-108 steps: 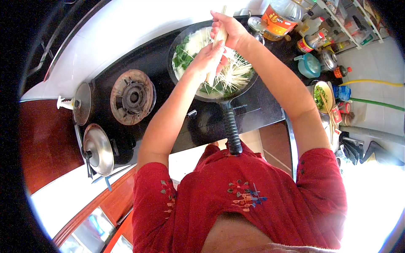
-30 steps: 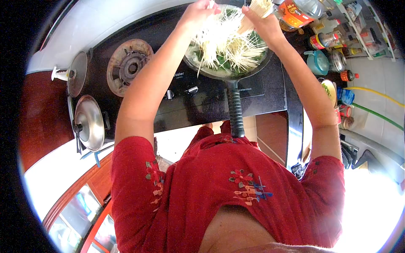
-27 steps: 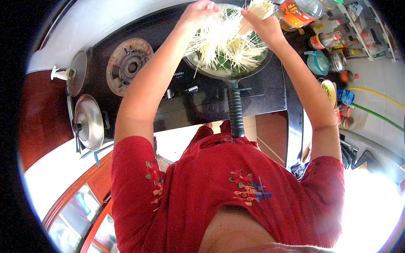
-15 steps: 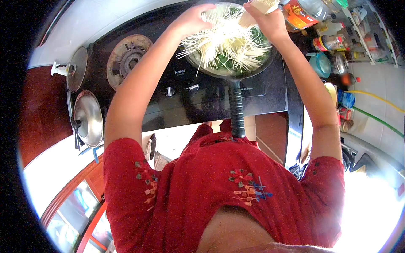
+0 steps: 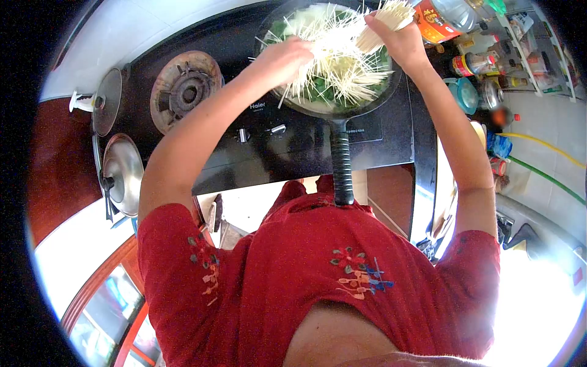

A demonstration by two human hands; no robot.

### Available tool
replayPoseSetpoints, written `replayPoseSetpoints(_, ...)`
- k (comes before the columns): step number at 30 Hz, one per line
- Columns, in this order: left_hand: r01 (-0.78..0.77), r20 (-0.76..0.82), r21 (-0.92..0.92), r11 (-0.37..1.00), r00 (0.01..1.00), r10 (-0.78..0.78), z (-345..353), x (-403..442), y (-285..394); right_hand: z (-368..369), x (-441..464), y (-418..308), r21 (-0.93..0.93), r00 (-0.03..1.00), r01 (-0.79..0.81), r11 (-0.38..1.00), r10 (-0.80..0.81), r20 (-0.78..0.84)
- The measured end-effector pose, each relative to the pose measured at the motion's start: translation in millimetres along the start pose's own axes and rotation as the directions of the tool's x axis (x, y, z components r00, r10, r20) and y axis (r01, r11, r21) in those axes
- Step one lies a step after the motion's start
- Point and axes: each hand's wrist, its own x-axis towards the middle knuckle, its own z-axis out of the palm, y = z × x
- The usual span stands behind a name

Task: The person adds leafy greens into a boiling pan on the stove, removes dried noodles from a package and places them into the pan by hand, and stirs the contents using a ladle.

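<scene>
A long-handled pan sits on the stove, holding pale liquid and green leaves. Loose dry noodles lie scattered in a heap across it, some ends sticking out past the left side. My right hand grips a thick bundle of dry noodles above the pan's right side. At the heap's left edge is my left hand, its fingers drawn together on some of the strands; the fingertips are partly lost among them.
Left of the pan is a bare burner on the black stove. Metal lids stand at the far left. An oil bottle, sauce bottles and a teal container crowd the right side.
My left hand has moved down and slightly right, from the pan's upper left rim onto the noodles. My right hand has shifted slightly right and down with its bundle.
</scene>
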Motion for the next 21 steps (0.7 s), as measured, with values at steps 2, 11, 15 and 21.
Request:
replayPoseSetpoints(2, -0.037, -0.178, -0.042, 0.998, 0.984, 0.029, -2, 13, -13, -1, -1, -3, -0.012, 1.000, -0.008, 1.000, 0.008, -0.004)
replayPoseSetpoints(11, -0.004, -0.372, -0.054, 0.999, 0.928, -0.017, -48, 62, -20, -8, -2, -5, 0.078, 0.998, -0.066, 0.995, 0.067, -0.015)
replayPoseSetpoints(15, 0.013, -0.424, -0.162, 0.987, 0.902, -0.082, -60, 72, -16, -10, -11, -19, 0.036, 0.998, -0.064, 0.997, 0.063, 0.029)
replayPoseSetpoints(21, 0.030, -0.406, -0.369, 0.929, 0.894, -0.190, -118, 40, 1, -9, -13, -44, 0.047, 1.000, -0.003, 0.999, 0.003, -0.008)
